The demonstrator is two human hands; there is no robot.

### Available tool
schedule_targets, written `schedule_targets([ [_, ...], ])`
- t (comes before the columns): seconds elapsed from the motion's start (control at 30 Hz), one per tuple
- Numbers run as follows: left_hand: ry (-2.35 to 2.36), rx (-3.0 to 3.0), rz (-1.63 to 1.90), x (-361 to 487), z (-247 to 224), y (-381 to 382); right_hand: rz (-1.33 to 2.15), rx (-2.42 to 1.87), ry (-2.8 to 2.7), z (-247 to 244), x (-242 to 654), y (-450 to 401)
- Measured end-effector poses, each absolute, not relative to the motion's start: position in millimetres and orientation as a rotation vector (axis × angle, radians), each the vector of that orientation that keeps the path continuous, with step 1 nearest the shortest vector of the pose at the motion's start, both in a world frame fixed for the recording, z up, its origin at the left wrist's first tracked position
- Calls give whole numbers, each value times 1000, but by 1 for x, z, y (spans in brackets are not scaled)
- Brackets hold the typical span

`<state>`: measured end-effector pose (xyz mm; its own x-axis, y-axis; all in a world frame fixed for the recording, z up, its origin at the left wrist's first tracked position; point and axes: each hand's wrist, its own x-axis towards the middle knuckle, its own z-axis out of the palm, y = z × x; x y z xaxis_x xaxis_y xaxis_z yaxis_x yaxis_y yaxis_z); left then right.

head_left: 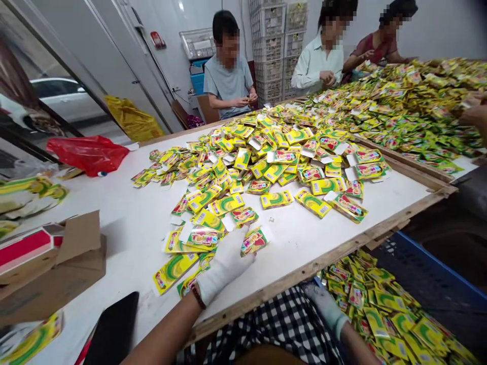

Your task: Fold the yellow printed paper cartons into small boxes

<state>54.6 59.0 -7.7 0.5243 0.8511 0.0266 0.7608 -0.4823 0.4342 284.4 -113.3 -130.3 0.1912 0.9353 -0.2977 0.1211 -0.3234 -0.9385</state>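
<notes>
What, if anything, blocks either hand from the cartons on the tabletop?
Left hand: nothing visible; its fingers are already at a small printed carton. Right hand: the wooden table rim stands between it and the cartons, as that hand is below the tabletop.

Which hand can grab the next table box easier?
Probably the left. The white-gloved left hand is over the white tabletop, touching a small green-and-yellow cardboard box with others nearby. The white-gloved right hand is below the wooden edge, near the blue plastic crate.
</notes>
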Motion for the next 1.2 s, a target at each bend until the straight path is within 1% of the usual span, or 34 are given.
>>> schedule_targets([
  [0.07, 1364, 2330, 564, 52, 1, 50, 1269, -1690, -1134, -115, 291, -116],
  [0.13, 1435, 2190, 728, 52, 11, 39, 1262, -1756, -1357, -80, 295, -118],
  [0.23, 1478, 1869, 780, 54, 18, 20, 1242, -1656, -1569, -15, 289, -113],
  [0.33, 1268, 1540, 807, 61, 15, 1, 1075, -1641, -1494, 22, 270, -94],
  [0.4, 1118, 1365, 827, 66, 11, -9, 1024, -1613, -1439, 25, 255, -77],
  [0.5, 1031, 1260, 835, 69, 6, -16, 1131, -1481, -1441, 14, 236, -52],
  [0.63, 1064, 1263, 853, 60, -2, -12, 1134, -1443, -1454, 2, 225, -30],
  [0.83, 1146, 1244, 1056, 39, -15, -6, 1066, -1388, -1555, -17, 223, -20],
  [0.93, 1136, 1350, 1099, 31, -20, -7, 1014, -1443, -1467, -27, 220, -27],
  [1.0, 1143, 1517, 1050, 27, -19, -5, 961, -1442, -1478, -30, 220, -32],
  [1.1, 1148, 1765, 940, 24, -13, 1, 970, -1344, -1572, -26, 222, -32],
  [1.2, 1144, 1799, 922, 26, -5, 6, 1002, -1255, -1675, -16, 226, -24],
])
